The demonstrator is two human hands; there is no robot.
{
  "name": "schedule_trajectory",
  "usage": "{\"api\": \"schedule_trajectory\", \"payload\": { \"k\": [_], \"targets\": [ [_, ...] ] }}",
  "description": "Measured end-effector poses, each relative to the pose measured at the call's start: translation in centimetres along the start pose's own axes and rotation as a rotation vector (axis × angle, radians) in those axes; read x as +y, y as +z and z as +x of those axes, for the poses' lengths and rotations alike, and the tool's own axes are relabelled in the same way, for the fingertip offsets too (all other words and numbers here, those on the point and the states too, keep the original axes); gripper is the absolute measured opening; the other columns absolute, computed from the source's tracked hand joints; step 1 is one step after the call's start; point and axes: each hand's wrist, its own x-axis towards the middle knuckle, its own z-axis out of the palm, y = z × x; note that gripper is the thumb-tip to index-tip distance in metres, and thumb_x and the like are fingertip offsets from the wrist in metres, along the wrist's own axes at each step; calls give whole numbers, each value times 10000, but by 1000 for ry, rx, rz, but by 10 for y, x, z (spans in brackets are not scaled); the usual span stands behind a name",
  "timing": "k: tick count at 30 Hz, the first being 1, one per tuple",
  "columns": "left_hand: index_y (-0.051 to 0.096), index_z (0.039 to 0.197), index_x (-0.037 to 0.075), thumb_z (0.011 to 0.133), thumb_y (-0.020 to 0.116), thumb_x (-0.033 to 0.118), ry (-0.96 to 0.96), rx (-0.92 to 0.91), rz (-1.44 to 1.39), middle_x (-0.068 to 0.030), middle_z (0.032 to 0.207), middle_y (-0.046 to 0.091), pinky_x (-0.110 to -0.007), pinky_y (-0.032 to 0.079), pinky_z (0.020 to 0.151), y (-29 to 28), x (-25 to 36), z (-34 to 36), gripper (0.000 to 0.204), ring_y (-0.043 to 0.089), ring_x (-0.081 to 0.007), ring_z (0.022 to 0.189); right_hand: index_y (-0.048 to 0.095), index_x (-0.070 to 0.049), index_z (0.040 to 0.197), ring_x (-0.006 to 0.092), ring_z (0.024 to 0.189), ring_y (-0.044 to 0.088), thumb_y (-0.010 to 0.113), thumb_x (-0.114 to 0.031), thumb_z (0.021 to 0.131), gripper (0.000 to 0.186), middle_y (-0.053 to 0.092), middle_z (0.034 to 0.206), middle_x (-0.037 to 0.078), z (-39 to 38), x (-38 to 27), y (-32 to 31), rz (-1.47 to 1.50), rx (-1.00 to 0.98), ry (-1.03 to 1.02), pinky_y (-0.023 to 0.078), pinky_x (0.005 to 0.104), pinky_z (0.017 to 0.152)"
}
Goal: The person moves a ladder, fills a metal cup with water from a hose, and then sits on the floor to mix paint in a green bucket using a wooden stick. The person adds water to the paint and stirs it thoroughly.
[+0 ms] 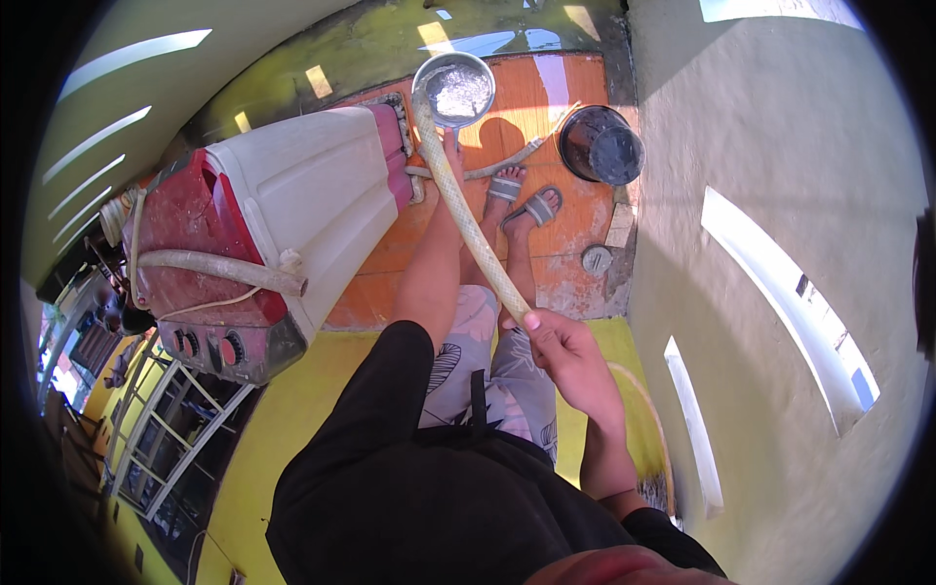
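My left hand (452, 142) holds the handle of a round, light-coloured dipper (472, 96), partly hidden behind a pale braided hose (465, 216). The hose's upper end reaches into the dipper, where bright, rippled water shows. My right hand (564, 355) grips the lower stretch of that hose, thumb on top. To the left stands a white washing machine (302, 195) with a dirty red top, knobs and a grey hose (210, 264) lying across it.
A black bucket (602, 145) sits by the right wall (760, 146). Another hose (487, 170) lies on orange flooring (565, 78) near my sandalled feet. A round drain cover (596, 259) is by the wall. A metal-framed object (183, 436) stands at lower left.
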Motion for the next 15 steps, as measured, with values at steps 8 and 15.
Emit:
{"api": "schedule_trajectory", "payload": {
  "k": [8, 15],
  "targets": [
    [557, 713, 73, 950, 557, 398, -31, 17, -73, 13, 603, 475, -229, 264, 398, -3, 0, -1, 403, 404, -70, 466, 668, -35, 1078, 43, 537, 310, 444, -380, 1031, 414, 333, 578, -67, 0, 0, 0, 7, -15, -42, 266, 225, 508],
    [564, 772, 75, 959, 528, 378, -119, -14, -68, 1, 628, 488, -229, 279, 407, -7, 13, -7, 358, 416, -80, 481, 667, -35, 1073, 44, 535, 306, 445, -378, 1031, 410, 328, 576, -65, 2, 4, 0, -14, -7, -40, 263, 225, 508]
  ]
}}
